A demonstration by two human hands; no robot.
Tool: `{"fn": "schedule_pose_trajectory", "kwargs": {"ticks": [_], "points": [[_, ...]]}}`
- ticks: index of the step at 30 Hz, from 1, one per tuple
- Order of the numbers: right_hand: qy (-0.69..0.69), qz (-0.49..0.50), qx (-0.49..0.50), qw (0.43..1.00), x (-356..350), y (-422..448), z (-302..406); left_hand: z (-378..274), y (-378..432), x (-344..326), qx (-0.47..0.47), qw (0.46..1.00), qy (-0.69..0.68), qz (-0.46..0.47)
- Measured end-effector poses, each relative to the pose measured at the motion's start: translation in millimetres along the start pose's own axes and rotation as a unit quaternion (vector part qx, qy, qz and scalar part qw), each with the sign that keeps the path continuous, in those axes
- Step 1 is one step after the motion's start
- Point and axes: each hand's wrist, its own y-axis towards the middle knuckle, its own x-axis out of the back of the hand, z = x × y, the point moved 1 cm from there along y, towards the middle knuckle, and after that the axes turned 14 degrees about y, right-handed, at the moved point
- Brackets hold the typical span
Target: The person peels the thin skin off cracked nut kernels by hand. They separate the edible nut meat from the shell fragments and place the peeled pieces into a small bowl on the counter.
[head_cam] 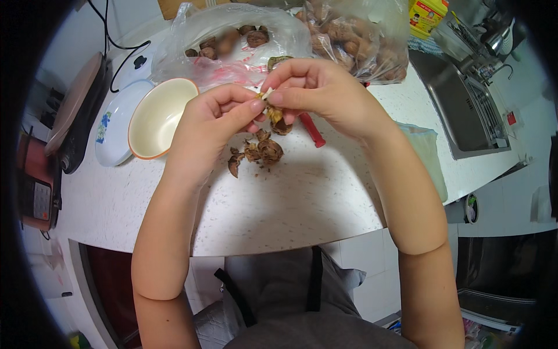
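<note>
My left hand [224, 111] and my right hand [311, 91] meet above the counter, both pinching a small piece of walnut kernel [267, 94] with pale flesh and yellowish skin. A yellow-brown bit [274, 114] shows just under the fingertips. Below them, broken walnut shells [270, 151] and crumbs lie on the white speckled counter [287, 205]. The red handle of a tool [312, 130] sticks out from beneath my right hand; its other end is hidden. A cream bowl with an orange rim [161, 118] stands beside my left hand.
Behind my hands lie an open plastic bag [279, 32] with several walnuts [257, 38] and a fuller clear bag [362, 43]. A blue-white plate [117, 135] sits left of the bowl. At right are a greenish cloth [420, 152] and a steel sink [453, 100].
</note>
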Motion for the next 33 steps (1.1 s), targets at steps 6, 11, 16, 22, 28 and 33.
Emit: {"fn": "schedule_pose_trajectory", "kwargs": {"ticks": [6,11,16,22,28,33], "points": [[0.008,0.017,0.004,1.000,0,-1,3,-5,-3,-1,-0.012,1.000,0.004,-0.001],[0.011,0.016,-0.010,1.000,-1,-4,10,-9,-4,0,-0.013,1.000,-0.006,-0.014],[0.016,0.018,-0.015,1.000,-2,-5,12,-7,-5,0,-0.009,0.999,-0.033,-0.016],[0.023,0.020,-0.004,1.000,1,-6,13,-5,-3,4,-0.002,0.998,-0.070,0.003],[-0.113,0.006,-0.043,0.993,8,-11,16,-4,-5,7,0.004,0.988,-0.153,0.006],[-0.444,0.065,-0.082,0.890,-1,-18,3,-8,-3,5,0.021,0.982,-0.186,0.025]]}}
